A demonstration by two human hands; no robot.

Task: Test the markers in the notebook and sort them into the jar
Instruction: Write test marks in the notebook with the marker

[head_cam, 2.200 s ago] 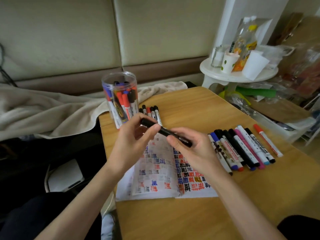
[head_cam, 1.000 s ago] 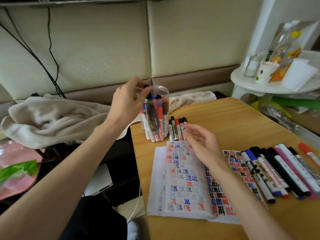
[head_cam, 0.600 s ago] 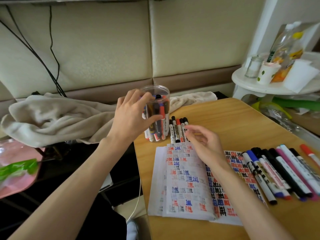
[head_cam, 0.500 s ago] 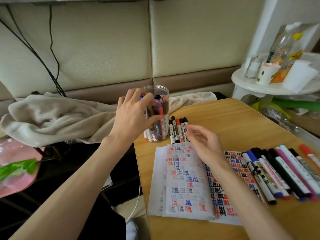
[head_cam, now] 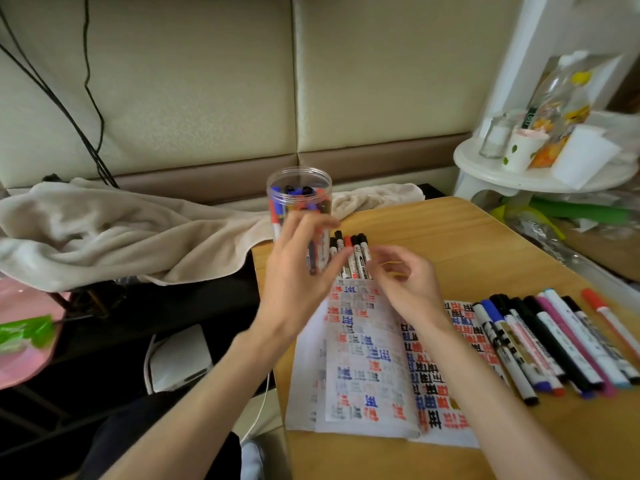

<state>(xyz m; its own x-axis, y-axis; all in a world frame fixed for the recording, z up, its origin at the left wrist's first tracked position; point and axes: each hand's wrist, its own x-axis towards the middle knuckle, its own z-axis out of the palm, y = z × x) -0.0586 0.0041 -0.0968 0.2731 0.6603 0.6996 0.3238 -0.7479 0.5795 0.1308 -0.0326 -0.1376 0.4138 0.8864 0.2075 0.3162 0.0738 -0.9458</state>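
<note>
We see the jar [head_cam: 299, 188], a clear plastic cylinder, upright at upper centre on the smooth wooden bench [head_cam: 485, 244], packed with capped pens [head_cam: 294, 197]. Our left hand [head_cam: 301, 271] spreads wide before it (blurred, contact unclear). Our right hand [head_cam: 405, 282] hangs loosely curled, holding nothing. Five slim markers [head_cam: 356, 247] lie beside the jar. A row of about nine [head_cam: 554, 341] lies at lower right, beside the open paper notebook [head_cam: 363, 358].

Cream padded panels [head_cam: 207, 81] form the back wall, with a brown strip [head_cam: 381, 161] along their base and black cables [head_cam: 86, 98] hanging down at left. A beige blanket [head_cam: 121, 237] lies crumpled behind the wooden bench [head_cam: 485, 244]. At right, a white round side table [head_cam: 485, 169] carries a small bottle [head_cam: 493, 138], a cup [head_cam: 523, 152] and bags [head_cam: 561, 109]. The light is soft and even.
</note>
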